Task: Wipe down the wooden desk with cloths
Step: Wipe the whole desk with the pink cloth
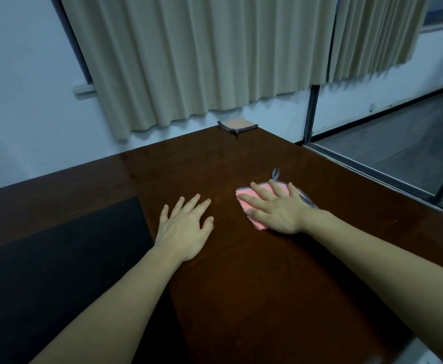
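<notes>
So the dark wooden tabletop [241, 271] fills most of the view, glossy enough to catch reflections, with a beige curtain [202, 61] hanging behind its far edge. Off to the left of the left hand there's a black mat [57, 258] lying flat on the wood.

Both arms reach forward. The left hand [185, 227] has its grip spread, fingers straight and fanned out, planted bare on the tabletop — no cloth under it, looks like it's just bracing. The right hand [275, 208] is also spread flat, palm down, pressing on the pink cloth [257, 219], which pokes out around the fingers and sits just right of the left hand. A grey mesh edge and a small hanging loop [275, 174] stick out beyond the fingertips.

Far past both hands, at the back corner under the curtain, a second cloth [237, 124] lies folded, orange-ish with a grey border, well apart from everything — nobody's touching it.

My guess is the wiping is mid-way, hard to say how much wood is covered already. What could go wrong: the flat palm only pins the cloth by pressure, so on a slick finish it could bunch up or slip out on a fast stroke. That loop could fold under and leave a streak. And sweeping left risks dragging the cloth onto the mat edge and shoving it.
</notes>
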The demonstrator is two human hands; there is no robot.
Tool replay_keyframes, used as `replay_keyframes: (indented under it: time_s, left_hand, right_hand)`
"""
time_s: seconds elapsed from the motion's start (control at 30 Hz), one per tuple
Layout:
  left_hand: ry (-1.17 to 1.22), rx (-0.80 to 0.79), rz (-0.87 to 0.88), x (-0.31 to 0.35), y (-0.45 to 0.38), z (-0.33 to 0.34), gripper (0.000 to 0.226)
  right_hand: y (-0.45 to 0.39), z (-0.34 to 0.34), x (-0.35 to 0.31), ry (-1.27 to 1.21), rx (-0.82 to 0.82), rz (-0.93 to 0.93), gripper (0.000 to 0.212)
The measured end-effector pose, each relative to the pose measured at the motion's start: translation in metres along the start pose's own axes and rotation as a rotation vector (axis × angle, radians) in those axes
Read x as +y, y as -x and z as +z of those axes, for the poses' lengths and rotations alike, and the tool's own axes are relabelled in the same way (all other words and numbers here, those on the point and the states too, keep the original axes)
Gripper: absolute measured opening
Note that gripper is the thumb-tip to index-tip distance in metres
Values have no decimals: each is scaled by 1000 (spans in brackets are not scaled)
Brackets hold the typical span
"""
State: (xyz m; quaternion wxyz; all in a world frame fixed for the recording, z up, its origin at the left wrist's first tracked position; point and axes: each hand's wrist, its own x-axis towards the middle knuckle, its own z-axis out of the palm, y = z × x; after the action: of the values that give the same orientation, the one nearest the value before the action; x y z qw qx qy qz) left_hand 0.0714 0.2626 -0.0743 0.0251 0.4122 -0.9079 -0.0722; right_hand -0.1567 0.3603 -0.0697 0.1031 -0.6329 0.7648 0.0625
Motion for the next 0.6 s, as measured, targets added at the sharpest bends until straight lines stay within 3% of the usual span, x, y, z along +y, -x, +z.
replay_keyframes:
  time_s: [0.13,0.3,0.43,0.6]
  left_hand:
    - [-154,38,151,6,1,-5,54]
    - [16,-6,101,19,-10,-9,53]
    - [68,-35,84,37,-27,-7,55]
    - [114,-59,53,51,-42,3,55]
  right_hand:
    - [65,19,-7,38,11,-157,55]
    - [88,25,4,13,14,-191,53]
    - [57,16,24,7,15,-140,53]
    - [-9,0,63,-12,37,53,54]
